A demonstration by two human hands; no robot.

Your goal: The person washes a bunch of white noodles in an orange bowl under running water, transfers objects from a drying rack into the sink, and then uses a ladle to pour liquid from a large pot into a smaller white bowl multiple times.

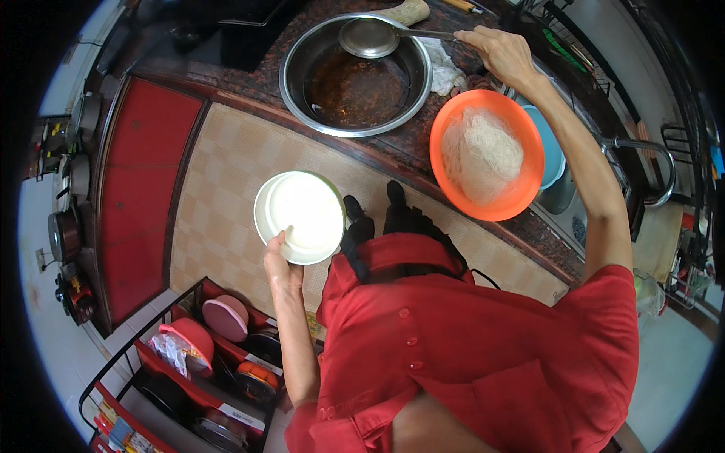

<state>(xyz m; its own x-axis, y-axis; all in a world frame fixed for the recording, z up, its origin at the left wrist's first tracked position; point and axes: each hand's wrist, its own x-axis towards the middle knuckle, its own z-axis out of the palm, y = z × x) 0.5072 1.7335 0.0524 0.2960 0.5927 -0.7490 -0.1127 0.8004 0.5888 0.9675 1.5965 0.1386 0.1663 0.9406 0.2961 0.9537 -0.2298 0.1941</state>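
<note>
My left hand (281, 261) grips the rim of a white bowl (303, 215) above the floor, thumb inside the edge; the bowl looks empty, though glare hides detail. My right hand (498, 52) holds the handle of a metal ladle (369, 38). The ladle's round head is over the far side of a large stainless steel basin (422, 107), which holds a dark brown liquid with small bits in it. Right of the basin, an orange plastic bowl (535, 195) of thin pale noodles (493, 147) rests at the counter's front edge.
A white cloth (444, 68) lies beside the basin. Behind the orange bowl are a blue basin (549, 150), a sink and a curved faucet (668, 170). Red cabinets (150, 198) stand at left. A rack (113, 362) with pink bowls and pans is at lower left.
</note>
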